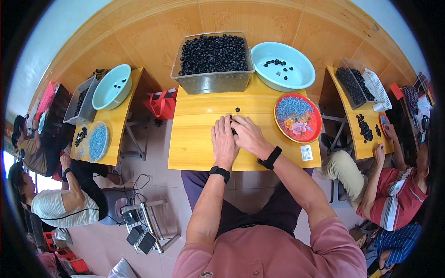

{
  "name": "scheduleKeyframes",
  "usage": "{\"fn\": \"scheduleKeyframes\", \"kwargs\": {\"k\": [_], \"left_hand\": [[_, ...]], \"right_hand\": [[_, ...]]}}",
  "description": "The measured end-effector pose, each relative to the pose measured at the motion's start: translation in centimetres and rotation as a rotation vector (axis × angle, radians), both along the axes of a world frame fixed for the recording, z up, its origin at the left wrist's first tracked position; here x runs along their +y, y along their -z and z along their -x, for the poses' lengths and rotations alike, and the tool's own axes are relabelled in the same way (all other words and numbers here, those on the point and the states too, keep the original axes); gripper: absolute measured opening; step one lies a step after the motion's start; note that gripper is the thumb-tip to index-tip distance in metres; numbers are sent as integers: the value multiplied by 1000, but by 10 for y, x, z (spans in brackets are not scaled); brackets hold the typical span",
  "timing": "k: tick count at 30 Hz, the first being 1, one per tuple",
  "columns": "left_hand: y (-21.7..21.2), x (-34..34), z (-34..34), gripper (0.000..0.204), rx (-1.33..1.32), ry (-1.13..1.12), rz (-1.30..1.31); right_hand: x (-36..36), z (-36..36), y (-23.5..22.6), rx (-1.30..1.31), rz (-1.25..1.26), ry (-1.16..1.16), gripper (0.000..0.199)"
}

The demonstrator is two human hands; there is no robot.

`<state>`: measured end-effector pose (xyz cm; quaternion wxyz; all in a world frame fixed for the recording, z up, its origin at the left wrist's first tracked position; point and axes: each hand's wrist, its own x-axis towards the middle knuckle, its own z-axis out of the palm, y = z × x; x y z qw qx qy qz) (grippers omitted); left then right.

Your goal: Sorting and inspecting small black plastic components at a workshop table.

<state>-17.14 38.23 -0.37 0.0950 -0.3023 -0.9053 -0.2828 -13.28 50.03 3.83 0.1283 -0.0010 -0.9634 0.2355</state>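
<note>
Hands meet near the middle of the wooden desk point(194, 148): the left hand point(224, 144) lies flat with its fingers pressed together, and the right hand point(249, 135) leans against it, fingertips curled over a small black ring point(232, 121) that barely shows between them. Whether the ring is truly pinched or only covered I cannot tell. Another loose ring point(237, 110) sits just beyond the fingertips, toward the far edge. Along that far edge stands a clear bin point(212, 81) heaped with black rings, with a pale blue basin point(301, 78) holding a few more at the far right corner. A red plate point(298, 117) of small grey screws rests by the right edge. The parts are tiny and round, so a slack grip could let one roll off the near edge to the floor. A careless reach with the right forearm might also clip the plate and scatter screws.
</note>
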Motion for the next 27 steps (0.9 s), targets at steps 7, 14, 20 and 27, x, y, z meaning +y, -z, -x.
{"fn": "scheduleKeyframes", "kwargs": {"k": [7,14,20,27], "left_hand": [[0,2,0,75,-4,-4,-22],[0,1,0,72,-20,-8,-81],[-17,2,-4,100,-21,26,-8],[-15,0,-6,116,-20,15,34]], "right_hand": [[0,-1,17,201,85,-88,22],[-1,-3,22,191,211,-74,32],[34,23,19,362,82,189,44],[85,94,14,-188,48,491,73]]}}
